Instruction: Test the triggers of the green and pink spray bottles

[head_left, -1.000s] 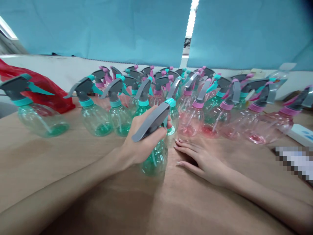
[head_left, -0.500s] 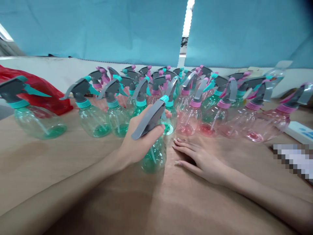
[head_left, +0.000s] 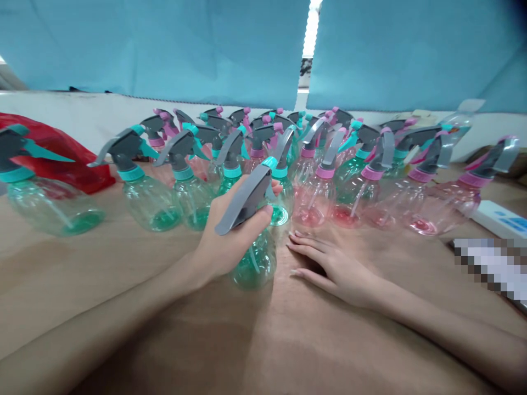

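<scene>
My left hand (head_left: 230,236) is wrapped round the neck of a green spray bottle (head_left: 253,269) with a grey and turquoise trigger head. The hand hides the bottle's collar and part of its trigger. Flat on the wooden table (head_left: 313,351), my right hand (head_left: 333,266) rests with its fingers spread, holding nothing. Just beyond the right fingertips stands a pink spray bottle (head_left: 315,200). A green spray bottle (head_left: 280,197) with a turquoise collar stands behind the held one.
Several green and pink spray bottles stand in rows across the back, among them a green bottle (head_left: 53,203) at far left and a pink bottle (head_left: 457,197) at right. A red plastic bag (head_left: 82,170) lies at left. A white box (head_left: 498,219) and a pixelated object (head_left: 489,269) lie at right.
The whole view has shifted slightly, so the bottles and hands appear a little further left. My left hand keeps its grip on the spray bottle, and my right hand stays flat on the table.
</scene>
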The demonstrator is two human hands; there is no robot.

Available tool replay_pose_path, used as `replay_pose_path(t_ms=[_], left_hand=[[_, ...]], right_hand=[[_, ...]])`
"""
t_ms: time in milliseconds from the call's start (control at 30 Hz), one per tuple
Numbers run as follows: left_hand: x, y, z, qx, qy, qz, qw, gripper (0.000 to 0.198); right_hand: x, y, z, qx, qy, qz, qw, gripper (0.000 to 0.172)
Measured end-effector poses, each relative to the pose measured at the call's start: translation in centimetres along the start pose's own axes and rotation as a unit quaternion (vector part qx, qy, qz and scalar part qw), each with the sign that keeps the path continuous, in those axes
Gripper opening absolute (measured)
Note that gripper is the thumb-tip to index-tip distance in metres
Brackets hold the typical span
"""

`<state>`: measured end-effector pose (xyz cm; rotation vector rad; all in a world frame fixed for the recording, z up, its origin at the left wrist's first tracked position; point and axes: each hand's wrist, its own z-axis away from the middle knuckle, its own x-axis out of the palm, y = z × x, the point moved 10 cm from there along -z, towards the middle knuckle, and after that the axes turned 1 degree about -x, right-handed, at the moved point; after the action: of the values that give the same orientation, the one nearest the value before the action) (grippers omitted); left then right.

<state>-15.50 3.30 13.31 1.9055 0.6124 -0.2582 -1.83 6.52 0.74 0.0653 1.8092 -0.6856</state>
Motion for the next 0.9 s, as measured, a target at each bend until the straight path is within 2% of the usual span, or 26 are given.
replay_pose_path(t_ms=[900], left_hand=[[-0.08, -0.22, 0.1, -0.009, 0.001, -0.032, 0.999, 0.035]], right_hand=[[-0.04, -0.21, -0.06, -0.004, -0.003, -0.002, 1.0, 0.06]])
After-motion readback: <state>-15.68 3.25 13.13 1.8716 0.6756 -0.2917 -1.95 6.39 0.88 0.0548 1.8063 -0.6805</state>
